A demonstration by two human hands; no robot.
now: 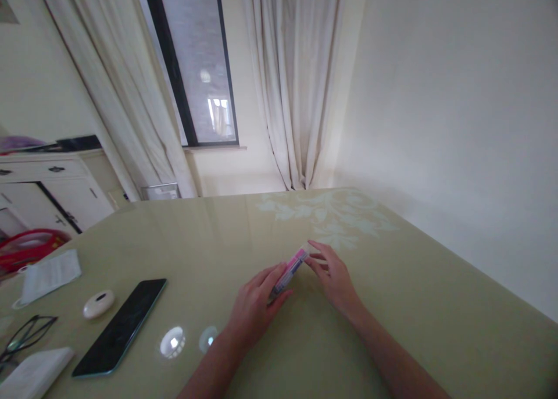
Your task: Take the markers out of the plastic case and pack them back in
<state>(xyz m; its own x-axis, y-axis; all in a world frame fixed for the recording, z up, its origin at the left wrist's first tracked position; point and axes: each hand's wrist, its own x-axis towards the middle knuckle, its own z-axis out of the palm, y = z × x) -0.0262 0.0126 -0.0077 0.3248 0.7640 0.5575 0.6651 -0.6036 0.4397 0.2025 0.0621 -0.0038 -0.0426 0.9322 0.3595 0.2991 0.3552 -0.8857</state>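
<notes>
A small, narrow pink, white and blue box (291,269) is held at a slant above the table, its far end pointing up and to the right. Its near end is gripped by my left hand (258,299), thumb below and fingers over the top. At the far end, my right hand (330,273) has its thumb and fingertips closed around the tip of the box. The printing on the box is too small to read, and my left fingers hide part of it.
Left on the glossy green table (209,236) lie a black phone (122,328), a round white case (98,304), a face mask (51,275), glasses (30,333) and a white packet (37,373). A wall (462,155) borders the right side.
</notes>
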